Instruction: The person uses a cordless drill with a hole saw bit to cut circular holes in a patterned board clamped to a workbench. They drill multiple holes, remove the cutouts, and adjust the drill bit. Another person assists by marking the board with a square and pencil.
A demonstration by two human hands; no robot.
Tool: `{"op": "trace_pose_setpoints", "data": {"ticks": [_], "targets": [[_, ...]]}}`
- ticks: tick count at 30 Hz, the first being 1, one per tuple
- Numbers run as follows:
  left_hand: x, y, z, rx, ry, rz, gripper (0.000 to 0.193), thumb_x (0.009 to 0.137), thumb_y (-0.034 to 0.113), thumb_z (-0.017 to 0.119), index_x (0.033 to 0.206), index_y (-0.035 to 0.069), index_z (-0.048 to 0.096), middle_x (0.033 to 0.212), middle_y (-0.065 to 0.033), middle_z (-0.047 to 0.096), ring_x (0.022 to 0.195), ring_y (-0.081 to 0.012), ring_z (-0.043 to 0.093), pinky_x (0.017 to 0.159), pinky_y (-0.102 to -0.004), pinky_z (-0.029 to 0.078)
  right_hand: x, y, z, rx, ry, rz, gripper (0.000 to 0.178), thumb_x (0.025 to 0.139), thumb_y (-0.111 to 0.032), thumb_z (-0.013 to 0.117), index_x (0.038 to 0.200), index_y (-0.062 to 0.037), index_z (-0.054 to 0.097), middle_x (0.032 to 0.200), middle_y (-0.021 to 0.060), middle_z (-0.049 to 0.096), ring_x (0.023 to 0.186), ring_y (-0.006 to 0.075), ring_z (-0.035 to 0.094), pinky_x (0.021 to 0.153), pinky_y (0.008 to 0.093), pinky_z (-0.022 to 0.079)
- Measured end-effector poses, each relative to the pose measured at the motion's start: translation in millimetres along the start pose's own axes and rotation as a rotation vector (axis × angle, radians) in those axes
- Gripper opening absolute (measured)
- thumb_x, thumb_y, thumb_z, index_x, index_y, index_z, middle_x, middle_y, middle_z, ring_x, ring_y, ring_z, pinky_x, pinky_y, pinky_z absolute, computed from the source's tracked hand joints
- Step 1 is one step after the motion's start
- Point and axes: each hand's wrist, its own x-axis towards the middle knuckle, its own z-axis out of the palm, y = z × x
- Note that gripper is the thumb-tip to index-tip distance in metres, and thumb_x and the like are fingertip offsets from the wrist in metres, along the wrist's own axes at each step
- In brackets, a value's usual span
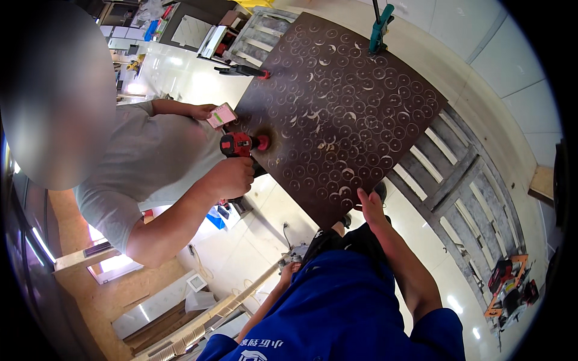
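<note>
A large dark brown board (pixel 337 120), scored with many circles that each have a centre dot, lies on a slatted pallet. At its near corner is my right hand (pixel 371 207), fingers stretched out by the board's edge and nothing gripped. Low at my left side, my left hand (pixel 291 269) closes on a grey metal tool (pixel 294 255), whose kind I cannot make out. Across the board's left corner, a person's hand (pixel 232 175) holds a red cordless drill (pixel 238 144) with a round red attachment over the board. Their other hand holds a pink-screened phone (pixel 221 115).
A teal clamp (pixel 379 29) grips the far edge, and a black-and-red clamp (pixel 244 71) the left edge. The grey pallet (pixel 457 180) extends right, bearing red and black power tools (pixel 512 286). Timber and panels (pixel 156 307) lie at lower left.
</note>
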Motion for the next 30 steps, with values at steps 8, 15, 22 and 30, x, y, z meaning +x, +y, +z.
{"op": "trace_pose_setpoints", "data": {"ticks": [8, 15, 22, 30], "targets": [[-1, 9, 0, -0.032, -0.003, -0.031, 0.024, 0.095, 0.014, 0.062, 0.113, -0.002, 0.065, 0.104, -0.0088, 0.071, 0.098, -0.0156, 0.066, 0.088, -0.0275, 0.050, 6, 3, -6, -0.024, -0.020, 0.045, 0.034, 0.098, -0.034, 0.061, 0.086, -0.0026, 0.055, 0.078, 0.0006, 0.055, 0.071, 0.0099, 0.059, 0.061, 0.0284, 0.059], [5, -13, 5, -0.143, -0.005, 0.012, 0.027, 0.095, 0.015, 0.061, 0.115, -0.002, 0.065, 0.106, -0.0087, 0.071, 0.098, -0.0153, 0.066, 0.088, -0.0277, 0.050, 12, 16, -16, -0.137, -0.094, 0.116, 0.045, 0.101, -0.036, 0.053, 0.132, -0.0033, 0.052, 0.115, 0.0099, 0.065, 0.098, 0.0196, 0.066, 0.075, 0.0346, 0.059], [2, -1, 1, -0.144, -0.015, -0.047, 0.028, 0.090, 0.008, 0.060, 0.116, -0.002, 0.065, 0.105, -0.0089, 0.071, 0.098, -0.0141, 0.066, 0.088, -0.0259, 0.049, 7, 5, -13, -0.111, -0.128, 0.094, 0.046, 0.101, -0.036, 0.053, 0.132, -0.0038, 0.051, 0.116, 0.0099, 0.065, 0.100, 0.0201, 0.066, 0.076, 0.0352, 0.059], [1, 12, 3, -0.016, -0.008, -0.099, 0.029, 0.092, 0.010, 0.057, 0.117, 0.001, 0.066, 0.109, -0.0075, 0.072, 0.099, -0.0162, 0.067, 0.088, -0.0266, 0.050, 11, 18, -20, -0.089, -0.044, 0.071, 0.039, 0.099, -0.034, 0.059, 0.108, 0.0030, 0.062, 0.094, 0.0038, 0.064, 0.079, 0.0088, 0.059, 0.061, 0.0226, 0.050]]}}
